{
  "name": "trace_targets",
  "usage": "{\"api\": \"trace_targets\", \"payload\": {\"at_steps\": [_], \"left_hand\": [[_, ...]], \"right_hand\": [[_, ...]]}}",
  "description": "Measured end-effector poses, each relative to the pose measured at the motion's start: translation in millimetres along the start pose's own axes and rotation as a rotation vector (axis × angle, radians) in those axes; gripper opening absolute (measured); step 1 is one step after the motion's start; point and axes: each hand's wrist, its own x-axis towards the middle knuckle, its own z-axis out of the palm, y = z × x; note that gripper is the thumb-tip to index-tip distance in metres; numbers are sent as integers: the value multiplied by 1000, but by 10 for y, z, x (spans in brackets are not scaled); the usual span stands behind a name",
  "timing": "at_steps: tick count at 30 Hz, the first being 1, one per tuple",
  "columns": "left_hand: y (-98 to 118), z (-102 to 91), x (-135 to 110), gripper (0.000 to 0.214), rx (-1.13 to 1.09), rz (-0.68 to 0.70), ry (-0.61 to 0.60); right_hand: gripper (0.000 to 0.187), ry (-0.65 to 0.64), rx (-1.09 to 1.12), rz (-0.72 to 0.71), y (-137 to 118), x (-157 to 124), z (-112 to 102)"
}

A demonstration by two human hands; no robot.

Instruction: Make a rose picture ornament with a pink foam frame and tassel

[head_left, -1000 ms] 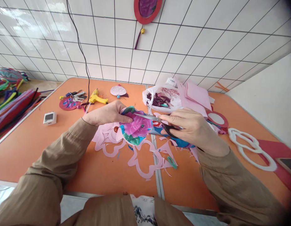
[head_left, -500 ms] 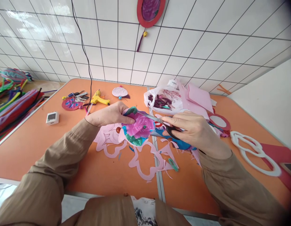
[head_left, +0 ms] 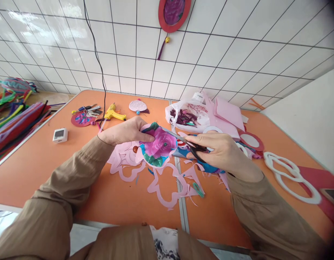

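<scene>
At an orange table (head_left: 110, 209), we grasp a pink-and-blue floral piece (head_left: 160, 146) in our L hand (head_left: 126, 130), thumb pressed on its face, other fingers tucked behind; it's held up over mid-table, btwn. the front & back edges, by the metal seam (head_left: 184, 213). Our R hand (head_left: 217, 144) has its fingers curled round the black-handled scissors (head_left: 184, 140), blades at the piece's upper R rim; we can't tell how far apart they stand. Nearer the front edge lie pink cut-outs (head_left: 184, 186), w/ a green clip (head_left: 198, 189) just R of the seam. Toward the back edge, L to R, we see keys (head_left: 93, 111), a yellow glue gun (head_left: 113, 113), a pale oval ornament (head_left: 137, 105), a plastic bag (head_left: 202, 115) w/ dark strands inside, & folded pink sheets (head_left: 229, 113). Nr. the L edge sits a small white device (head_left: 60, 135); toward the R edge, white rings (head_left: 297, 177) partly overlap a red sheet (head_left: 318, 177). Above the back edge, a red-framed oval (head_left: 172, 12) hangs on the tiled wall (head_left: 145, 65).
</scene>
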Motion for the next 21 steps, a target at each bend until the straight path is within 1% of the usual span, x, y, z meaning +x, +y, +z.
{"api": "trace_targets", "payload": {"at_steps": [3,6,9,14,21], "left_hand": [[-9,0,5,32,11,-10,3],[-28,0,15,32,33,-14,7],[-39,0,18,32,64,-16,7],[-32,7,12,30,84,-47,2],[-47,17,23,31,74,-52,33]], "right_hand": [[26,23,41,10,10,-6,21],[27,-7,14,29,7,-4,13],[24,-40,0,11,-9,6,-9],[22,-15,-51,-39,-25,12,-16],[21,-51,-116,-33,-43,17,-24]]}}
